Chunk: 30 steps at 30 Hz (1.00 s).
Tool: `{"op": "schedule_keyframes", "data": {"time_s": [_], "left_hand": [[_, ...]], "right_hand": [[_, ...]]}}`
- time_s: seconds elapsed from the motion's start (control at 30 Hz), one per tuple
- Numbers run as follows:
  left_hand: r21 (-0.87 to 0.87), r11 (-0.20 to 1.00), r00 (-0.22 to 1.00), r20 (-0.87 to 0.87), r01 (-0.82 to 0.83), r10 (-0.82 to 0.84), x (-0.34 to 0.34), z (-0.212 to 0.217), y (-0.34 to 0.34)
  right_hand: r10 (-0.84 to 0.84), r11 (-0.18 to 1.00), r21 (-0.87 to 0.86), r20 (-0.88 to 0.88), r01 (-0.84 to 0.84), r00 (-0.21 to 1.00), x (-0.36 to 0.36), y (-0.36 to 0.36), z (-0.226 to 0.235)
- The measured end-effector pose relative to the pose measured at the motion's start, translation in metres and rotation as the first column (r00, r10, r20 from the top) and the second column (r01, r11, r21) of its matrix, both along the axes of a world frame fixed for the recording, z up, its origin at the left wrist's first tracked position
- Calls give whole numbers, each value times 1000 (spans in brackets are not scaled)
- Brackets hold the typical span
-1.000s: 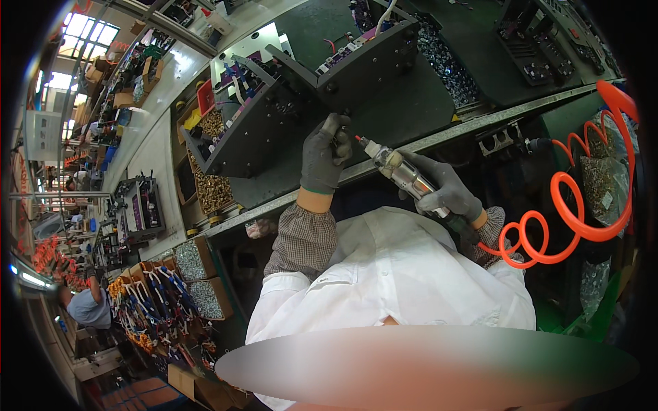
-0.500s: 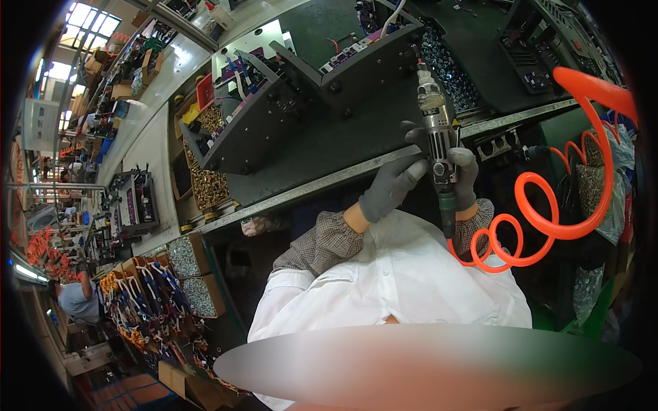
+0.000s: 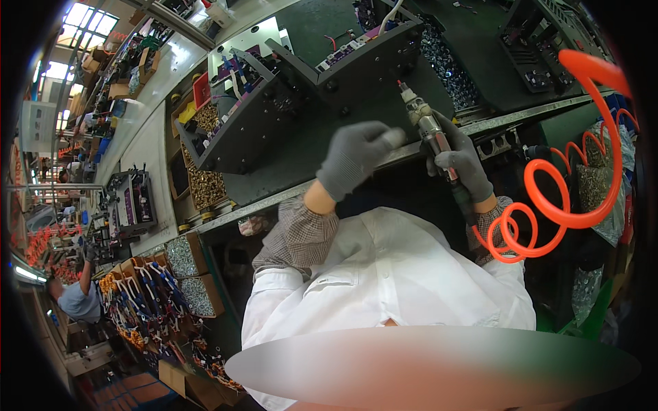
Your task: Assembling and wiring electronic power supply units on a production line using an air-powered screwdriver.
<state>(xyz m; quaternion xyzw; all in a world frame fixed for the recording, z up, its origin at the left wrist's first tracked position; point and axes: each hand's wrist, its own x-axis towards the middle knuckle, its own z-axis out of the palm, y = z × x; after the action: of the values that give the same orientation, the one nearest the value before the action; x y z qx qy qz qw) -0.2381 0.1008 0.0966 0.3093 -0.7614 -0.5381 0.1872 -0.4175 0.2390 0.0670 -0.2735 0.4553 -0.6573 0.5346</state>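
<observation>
A silver air screwdriver (image 3: 434,132) with an orange coiled hose is gripped in my right hand (image 3: 466,164), in a grey glove. Its red-tipped bit points up and to the left over the dark green bench mat. My left hand (image 3: 358,156), gloved too, hovers over the mat's front edge, apart from the tool. Its fingers are curled together and the fingertips are slightly smeared; whatever they may hold is hidden. Beyond the hands stand two dark metal panels, a left panel (image 3: 240,127) and a right panel (image 3: 360,72), with wired boards fixed on their far sides.
Small dark screws (image 3: 449,72) fill a tray right of the panels; brass-coloured fasteners (image 3: 205,185) lie in a box at left. The orange coiled hose (image 3: 569,216) loops at my right. Wire bundles (image 3: 147,294) hang at lower left. A co-worker (image 3: 79,298) is at far left.
My left hand has moved away from the screwdriver, up and to the left over the mat. The screwdriver has tilted left and its bit has come down, away from the right panel's end.
</observation>
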Motion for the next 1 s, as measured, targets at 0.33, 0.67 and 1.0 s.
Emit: {"op": "schedule_keyframes", "data": {"time_s": [0.33, 0.67, 1.0], "left_hand": [[-820, 552, 804, 427, 152, 413, -47, 54, -150], [-745, 561, 709, 610, 361, 353, -57, 50, -151], [-703, 601, 676, 655, 381, 338, -58, 65, -146]], "right_hand": [[48, 982, 186, -119, -25, 992, -5, -19, -35], [57, 993, 115, -349, -18, 935, -10, -18, -42], [91, 986, 152, -174, -64, 980, -16, -14, -39]]}}
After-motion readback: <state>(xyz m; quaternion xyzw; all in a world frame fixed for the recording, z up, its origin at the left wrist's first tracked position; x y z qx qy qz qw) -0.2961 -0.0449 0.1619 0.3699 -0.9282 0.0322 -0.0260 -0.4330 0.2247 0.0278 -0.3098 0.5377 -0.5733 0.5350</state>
